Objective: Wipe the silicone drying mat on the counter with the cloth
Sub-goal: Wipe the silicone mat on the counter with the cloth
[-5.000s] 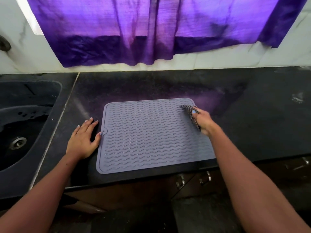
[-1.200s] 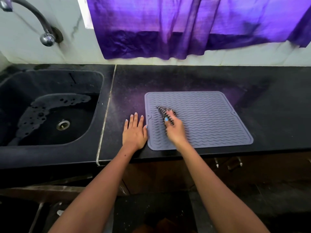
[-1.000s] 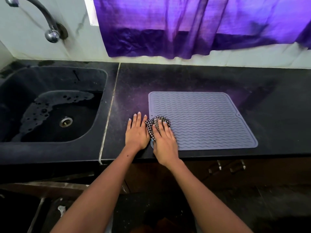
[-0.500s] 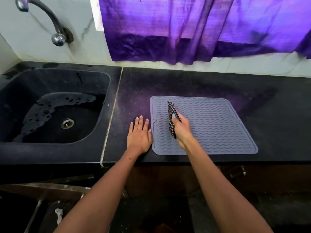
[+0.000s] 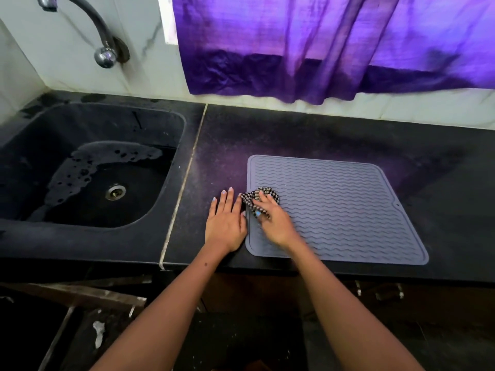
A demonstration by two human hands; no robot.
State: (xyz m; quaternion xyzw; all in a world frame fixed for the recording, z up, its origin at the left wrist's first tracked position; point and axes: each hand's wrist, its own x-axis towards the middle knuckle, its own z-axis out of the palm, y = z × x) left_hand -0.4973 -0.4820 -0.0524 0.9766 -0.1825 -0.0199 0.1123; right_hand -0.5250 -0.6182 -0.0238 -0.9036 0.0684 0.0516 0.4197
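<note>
A grey silicone drying mat (image 5: 337, 210) with wavy ridges lies flat on the black counter (image 5: 308, 135). My right hand (image 5: 273, 220) presses a small black-and-white checked cloth (image 5: 254, 198) onto the mat's left edge, with the fingers over the cloth. My left hand (image 5: 226, 220) rests flat on the counter with fingers spread, its side touching the mat's left edge.
A black sink (image 5: 88, 180) with a wet basin and a drain sits to the left, with a curved tap (image 5: 101, 46) above it. A purple curtain (image 5: 321, 44) hangs over the white tiled wall behind. Cabinet handles (image 5: 375, 290) show below the counter's front edge.
Over five seconds the right hand has carried the cloth from the mat's far right corner to its left edge. In the last half second it swept down and left. The left hand stayed put.
</note>
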